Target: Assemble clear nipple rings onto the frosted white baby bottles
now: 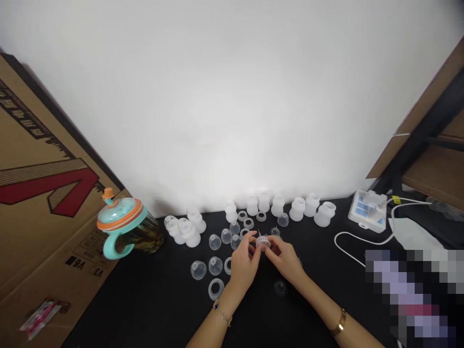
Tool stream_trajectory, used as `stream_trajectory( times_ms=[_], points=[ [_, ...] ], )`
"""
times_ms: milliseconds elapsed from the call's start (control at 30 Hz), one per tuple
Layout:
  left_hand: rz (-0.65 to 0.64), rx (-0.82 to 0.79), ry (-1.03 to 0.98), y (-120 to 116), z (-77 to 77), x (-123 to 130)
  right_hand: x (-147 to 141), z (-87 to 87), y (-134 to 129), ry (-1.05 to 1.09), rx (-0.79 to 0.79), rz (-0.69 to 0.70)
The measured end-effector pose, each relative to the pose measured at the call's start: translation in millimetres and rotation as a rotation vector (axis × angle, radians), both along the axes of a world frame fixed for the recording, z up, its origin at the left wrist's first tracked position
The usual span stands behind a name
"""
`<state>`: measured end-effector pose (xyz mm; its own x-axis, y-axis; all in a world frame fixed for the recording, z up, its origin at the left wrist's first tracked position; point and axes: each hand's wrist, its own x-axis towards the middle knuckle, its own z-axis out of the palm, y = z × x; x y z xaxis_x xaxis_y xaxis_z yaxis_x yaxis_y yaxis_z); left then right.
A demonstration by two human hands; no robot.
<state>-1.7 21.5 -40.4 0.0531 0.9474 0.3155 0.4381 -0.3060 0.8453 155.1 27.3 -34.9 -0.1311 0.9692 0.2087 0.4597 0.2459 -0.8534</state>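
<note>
White wall (232, 96) at 12 o'clock, black table (152, 299) at 6. Carton (39, 256) at 9, cut off. Pixelated patch (416, 299) hides 4. At 5, your left hand (244, 258) and right hand (286, 258) pinch a translucent ring (263, 243), detail unclear.

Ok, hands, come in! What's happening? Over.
Left hand, right hand: both holding one translucent piece. Clear domes: close by left hand. White bottles: farther back, out of the way.

Translucent white ring (263, 242), black tabletop (152, 302)
</note>
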Motion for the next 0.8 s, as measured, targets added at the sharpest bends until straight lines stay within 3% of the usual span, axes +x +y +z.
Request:
stream_trajectory(
  times_ms=[300, 533, 800],
  points=[
    [-0.089, -0.098, -0.163, 4.4, 5.0, 0.3, -1.6, -3.5, 0.5, -0.034, 0.0, 0.014],
    [-0.061, -0.076, -0.094, 4.2, 2.6, 1.3, -2.7, -0.2, -1.8, -0.185, 0.004, -0.027],
    [-0.104, -0.103, -0.059, 4.4, 2.7, 1.3, -3.5, -5.2, -0.9, -0.158, 0.022, -0.002]
  ],
)
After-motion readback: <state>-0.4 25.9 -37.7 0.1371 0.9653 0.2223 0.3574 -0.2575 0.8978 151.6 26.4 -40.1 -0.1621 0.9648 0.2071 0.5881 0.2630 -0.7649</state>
